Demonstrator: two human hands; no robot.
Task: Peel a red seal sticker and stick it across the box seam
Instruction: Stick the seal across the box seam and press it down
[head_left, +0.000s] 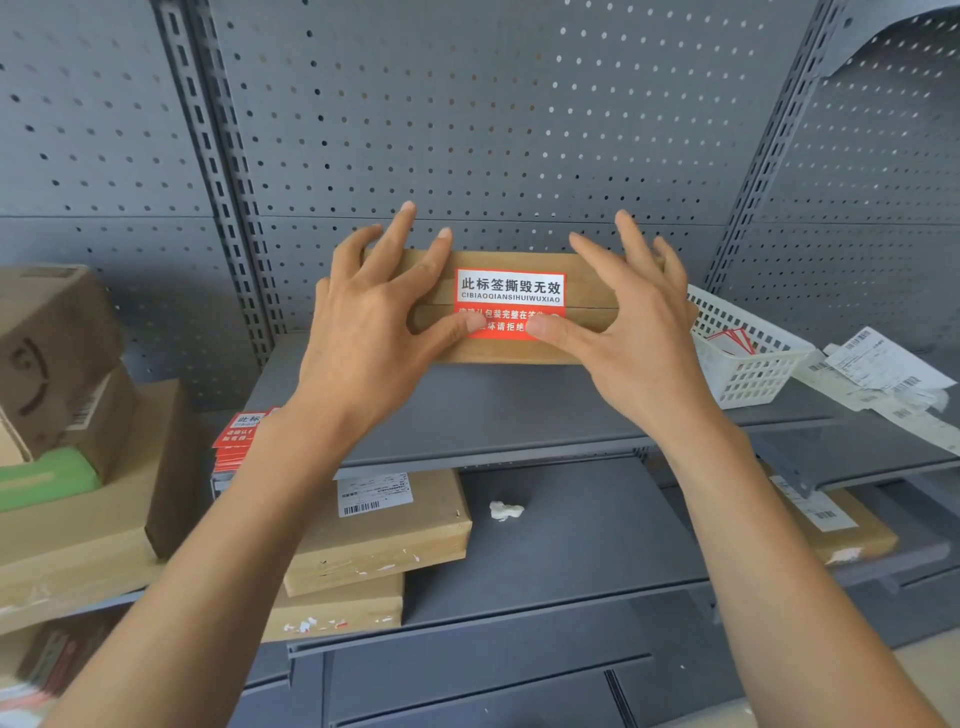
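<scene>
A flat brown cardboard box (587, 288) stands on the grey shelf (519, 405) against the pegboard. A red seal sticker (510, 299) with white lettering lies across the box's horizontal seam. My left hand (374, 317) rests on the box's left part, fingers spread, its thumb pressing the sticker's lower left corner. My right hand (634, 322) covers the box's right part, fingers spread, its thumb pressing the sticker's lower right edge. A stack of red sticker sheets (236, 439) lies on the shelf to the left, partly behind my left forearm.
A white plastic basket (748, 364) with red stickers stands right of the box, with shipping labels (883, 374) beyond it. Cardboard boxes (67, 405) pile up at left. More parcels (384, 530) and a white scrap (505, 511) lie on the lower shelf.
</scene>
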